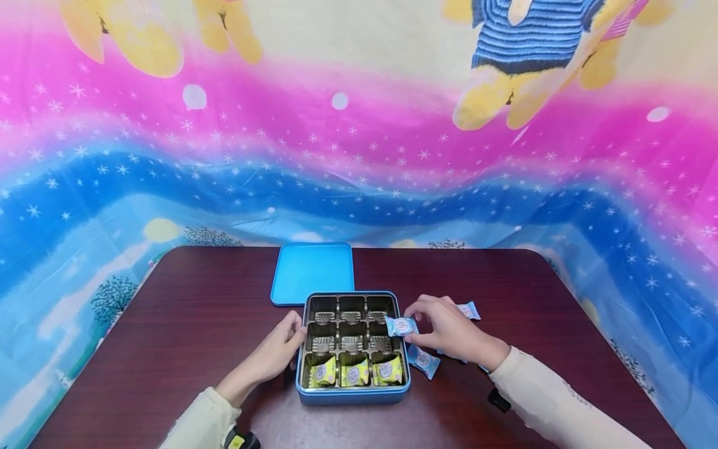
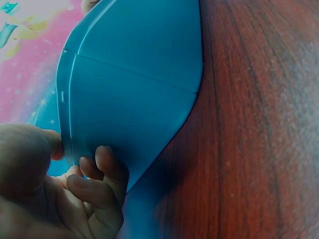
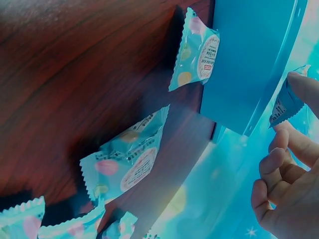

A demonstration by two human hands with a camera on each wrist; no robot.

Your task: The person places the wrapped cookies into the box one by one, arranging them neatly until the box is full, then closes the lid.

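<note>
Now, right hand (image 1: pixel 449 327): fingers pinch a blue sweet (image 1: pixel 399 327) above the right rim of the tin (image 1: pixel 354 397).
Left hand (image 1: pixel 273 350): fingers curl against its left wall, apparently steadying it.
Loose sweets (image 1: pixel 424 362): on the worktop (image 1: pixel 185 337), seemingly within reach.
</note>
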